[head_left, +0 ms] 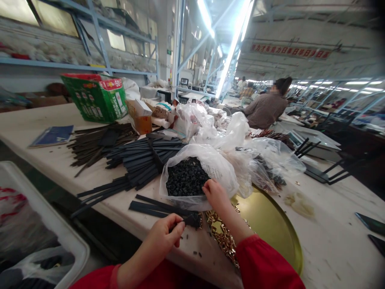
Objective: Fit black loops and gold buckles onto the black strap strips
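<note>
My left hand [168,235] is closed in a pinch at the table's front edge, around a small dark piece that is mostly hidden. Beside it lie dark flat strips [147,207]. My right hand [215,193] reaches to the right rim of an open clear plastic bag [222,170] full of small black pieces [186,176]. Its fingers are bent together, and whatever they hold is hidden. A round gold tray [270,216] lies under my right forearm, with many small gold metal parts [221,235] along its left side.
Bundles of dark strips [144,158] spread left of the bag, near a green carton [96,98] and a blue booklet [52,135]. More plastic bags [234,130] stand behind. A white bin [80,249] is at lower left. A person [266,108] sits farther back.
</note>
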`<state>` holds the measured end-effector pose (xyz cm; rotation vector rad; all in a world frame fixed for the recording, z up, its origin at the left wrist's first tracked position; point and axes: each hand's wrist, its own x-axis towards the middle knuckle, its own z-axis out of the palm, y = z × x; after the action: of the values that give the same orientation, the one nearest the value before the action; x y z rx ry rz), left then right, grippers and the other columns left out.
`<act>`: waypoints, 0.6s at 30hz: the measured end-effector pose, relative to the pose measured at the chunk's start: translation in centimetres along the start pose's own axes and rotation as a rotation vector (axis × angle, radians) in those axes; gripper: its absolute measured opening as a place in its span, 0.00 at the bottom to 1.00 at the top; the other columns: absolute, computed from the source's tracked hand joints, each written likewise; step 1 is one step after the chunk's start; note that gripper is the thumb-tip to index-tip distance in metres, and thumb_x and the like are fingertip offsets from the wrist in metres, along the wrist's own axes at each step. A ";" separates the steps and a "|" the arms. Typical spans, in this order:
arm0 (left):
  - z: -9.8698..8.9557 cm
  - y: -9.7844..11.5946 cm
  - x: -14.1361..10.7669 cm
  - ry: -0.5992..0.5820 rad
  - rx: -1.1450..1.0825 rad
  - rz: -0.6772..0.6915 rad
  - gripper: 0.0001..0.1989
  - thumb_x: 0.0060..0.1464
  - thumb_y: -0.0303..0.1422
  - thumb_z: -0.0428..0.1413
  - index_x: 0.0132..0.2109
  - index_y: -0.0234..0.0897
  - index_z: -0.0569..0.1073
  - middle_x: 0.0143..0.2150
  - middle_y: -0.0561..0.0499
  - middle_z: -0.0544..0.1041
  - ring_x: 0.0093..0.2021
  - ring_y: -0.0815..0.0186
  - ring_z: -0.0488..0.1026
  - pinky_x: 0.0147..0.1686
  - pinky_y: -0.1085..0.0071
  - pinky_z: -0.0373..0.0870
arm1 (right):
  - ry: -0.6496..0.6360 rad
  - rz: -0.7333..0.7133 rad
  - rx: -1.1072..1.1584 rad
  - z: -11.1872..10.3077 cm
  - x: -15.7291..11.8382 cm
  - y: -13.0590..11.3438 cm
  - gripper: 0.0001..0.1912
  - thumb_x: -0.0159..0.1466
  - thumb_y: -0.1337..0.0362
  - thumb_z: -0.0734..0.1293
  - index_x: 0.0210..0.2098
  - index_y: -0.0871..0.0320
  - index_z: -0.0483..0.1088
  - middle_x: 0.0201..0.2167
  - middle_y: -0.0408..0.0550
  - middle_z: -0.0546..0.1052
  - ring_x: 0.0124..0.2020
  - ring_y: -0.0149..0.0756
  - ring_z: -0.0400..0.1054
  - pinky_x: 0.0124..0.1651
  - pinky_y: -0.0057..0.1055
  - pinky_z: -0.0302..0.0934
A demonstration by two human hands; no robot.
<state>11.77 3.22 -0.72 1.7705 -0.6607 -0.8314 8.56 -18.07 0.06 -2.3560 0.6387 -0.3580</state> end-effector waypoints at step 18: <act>0.9 1.7 -4.7 0.101 0.483 0.297 0.12 0.57 0.34 0.45 0.38 0.38 0.73 0.32 0.52 0.75 0.34 0.64 0.71 0.35 0.72 0.61 | -0.134 0.406 1.391 1.9 -14.2 -3.4 0.20 0.46 0.56 0.75 0.35 0.61 0.75 0.24 0.43 0.74 0.21 0.25 0.65 0.27 0.24 0.62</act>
<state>8.06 5.71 1.77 2.0550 -1.0927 -0.3937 -1.47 -7.27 -0.30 -0.8936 0.5087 -0.2956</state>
